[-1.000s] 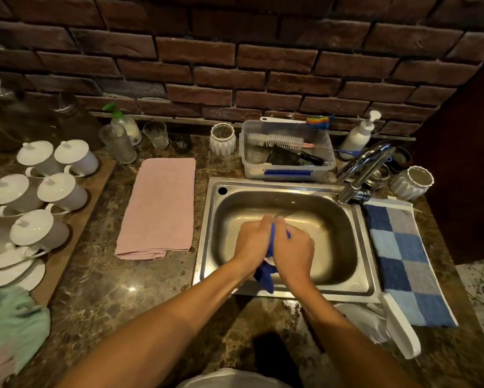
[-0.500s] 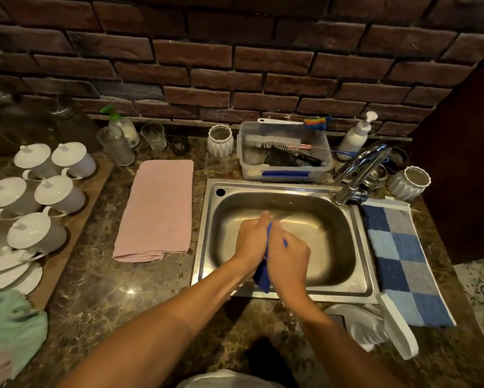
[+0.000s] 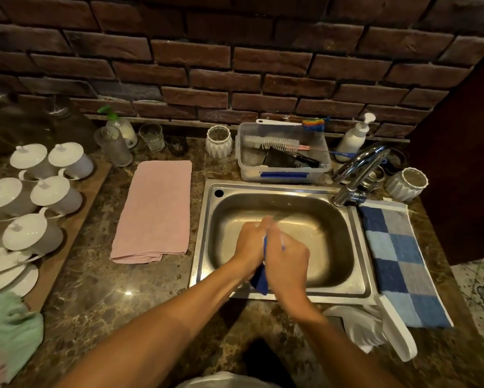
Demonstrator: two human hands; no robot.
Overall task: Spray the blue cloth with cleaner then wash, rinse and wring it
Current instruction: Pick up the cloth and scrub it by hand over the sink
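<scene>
Over the steel sink (image 3: 361, 278), my left hand (image 3: 250, 245) and my right hand (image 3: 287, 260) press together around the blue cloth (image 3: 259, 278). Most of the cloth is hidden between my palms; a dark blue end hangs below my wrists near the sink's front rim, and a thin blue strip shows between my fingers. Both hands grip the cloth. The chrome tap (image 3: 358, 169) stands at the sink's back right corner; no water stream is visible. A white spray bottle (image 3: 375, 329) lies on its side on the counter to the front right of the sink.
A pink towel (image 3: 154, 214) lies left of the sink and a blue checked mat (image 3: 400, 261) right of it. White lidded cups (image 3: 41, 197) fill a board at far left. A plastic tub with brushes (image 3: 282, 161), glasses and soap pumps line the brick wall.
My hands have rubbed against each other with the cloth between them, the right hand sliding nearer to me. Less of the blue cloth shows above my hands now.
</scene>
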